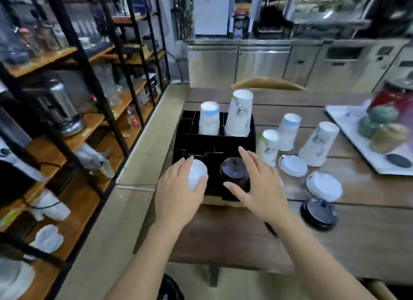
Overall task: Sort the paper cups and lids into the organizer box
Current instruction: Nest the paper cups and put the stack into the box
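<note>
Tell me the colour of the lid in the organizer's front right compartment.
Black lid, seen in the head view, beside the right hand.

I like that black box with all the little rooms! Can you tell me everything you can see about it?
The organizer box is black, maybe plastic, split by thin walls into compartments. It sits near the left edge of the wooden table. Two back compartments hold upside-down paper cup stacks. A front compartment holds black lids. The left hand holds white lids at its front left; the right hand hovers over the black lids.

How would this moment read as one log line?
left hand: on white lids | right hand: by black lids | organizer box: two cups in
</note>
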A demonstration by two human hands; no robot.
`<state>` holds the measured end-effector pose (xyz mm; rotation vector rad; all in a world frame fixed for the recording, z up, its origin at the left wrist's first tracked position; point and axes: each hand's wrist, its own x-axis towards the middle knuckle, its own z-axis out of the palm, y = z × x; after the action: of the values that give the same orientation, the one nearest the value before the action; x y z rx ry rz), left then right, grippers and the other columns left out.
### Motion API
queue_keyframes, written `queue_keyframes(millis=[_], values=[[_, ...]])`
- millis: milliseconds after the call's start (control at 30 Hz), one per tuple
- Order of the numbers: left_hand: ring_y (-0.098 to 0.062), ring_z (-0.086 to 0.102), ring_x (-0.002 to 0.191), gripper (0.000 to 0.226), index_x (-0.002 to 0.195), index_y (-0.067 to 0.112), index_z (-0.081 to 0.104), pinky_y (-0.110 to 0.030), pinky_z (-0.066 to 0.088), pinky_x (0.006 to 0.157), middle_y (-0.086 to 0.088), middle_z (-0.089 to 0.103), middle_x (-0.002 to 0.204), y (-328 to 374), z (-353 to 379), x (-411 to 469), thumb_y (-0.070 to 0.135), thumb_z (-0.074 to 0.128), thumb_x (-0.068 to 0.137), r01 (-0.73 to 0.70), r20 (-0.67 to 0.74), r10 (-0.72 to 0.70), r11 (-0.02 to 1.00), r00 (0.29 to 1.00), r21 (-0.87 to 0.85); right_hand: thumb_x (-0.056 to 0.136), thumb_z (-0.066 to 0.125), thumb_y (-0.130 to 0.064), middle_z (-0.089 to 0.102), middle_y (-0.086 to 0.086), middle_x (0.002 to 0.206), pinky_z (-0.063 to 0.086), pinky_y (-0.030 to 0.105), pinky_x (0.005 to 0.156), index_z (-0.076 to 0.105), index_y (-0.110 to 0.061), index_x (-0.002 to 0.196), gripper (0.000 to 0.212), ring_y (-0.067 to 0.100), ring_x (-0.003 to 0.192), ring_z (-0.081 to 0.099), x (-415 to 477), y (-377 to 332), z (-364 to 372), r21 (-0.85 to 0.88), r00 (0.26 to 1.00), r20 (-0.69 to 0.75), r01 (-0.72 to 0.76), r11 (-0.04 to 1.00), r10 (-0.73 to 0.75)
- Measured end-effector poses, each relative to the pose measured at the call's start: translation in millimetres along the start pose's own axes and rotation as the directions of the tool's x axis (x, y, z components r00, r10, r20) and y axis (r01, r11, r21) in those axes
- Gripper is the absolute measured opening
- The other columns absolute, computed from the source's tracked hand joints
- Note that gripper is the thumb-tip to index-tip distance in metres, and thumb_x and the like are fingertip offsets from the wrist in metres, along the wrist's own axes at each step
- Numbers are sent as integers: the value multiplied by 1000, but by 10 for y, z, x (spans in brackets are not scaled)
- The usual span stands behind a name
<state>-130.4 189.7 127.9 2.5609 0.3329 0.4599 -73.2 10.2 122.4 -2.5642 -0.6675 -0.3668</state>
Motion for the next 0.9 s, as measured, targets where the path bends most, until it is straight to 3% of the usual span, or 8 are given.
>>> queue_keyframes(millis=[200, 500, 700, 900], values=[[-12, 32, 139, 61, 143, 25, 35, -33, 30, 113, 5, 40, 149, 912, 870, 324, 51, 46, 89, -57, 123, 65, 996, 990, -63, 78, 37, -65, 48, 4, 138, 40, 43, 92, 27, -25, 144, 78, 25, 125, 47, 101, 1191, -274, -20, 986, -1, -166, 986, 166], [-16, 42, 130, 54, 136, 21, 42, -31, 34, 105, 4, 47, 141, 1570, 1460, 758, 41, 53, 87, -90, 152, 106, 990, 983, -106, 74, 39, -67, 51, 4, 135, 40, 39, 87, 30, -22, 143, 83, 24, 123, 50, 357, 2078, -316, -21, 973, 16, -228, 973, 229], [-16, 38, 132, 62, 142, 18, 32, -30, 31, 107, 2, 42, 145, 1710, 1692, 1017, 41, 53, 88, -15, 196, 40, 992, 980, -128, 71, 30, -67, 41, 2, 143, 33, 37, 98, 22, -27, 146, 85, 21, 129, 42, 614, 2290, -217, 5, 973, 92, -212, 977, 211], [-16, 38, 132, 63, 141, 21, 30, -25, 32, 103, 1, 40, 144, 1637, 1853, 1342, 34, 59, 86, 98, 260, -20, 952, 965, -290, 84, 53, -53, 37, 0, 145, 32, 37, 104, 17, -25, 146, 77, 20, 127, 43, 941, 2265, -43, 98, 968, 144, -223, 970, 208]])
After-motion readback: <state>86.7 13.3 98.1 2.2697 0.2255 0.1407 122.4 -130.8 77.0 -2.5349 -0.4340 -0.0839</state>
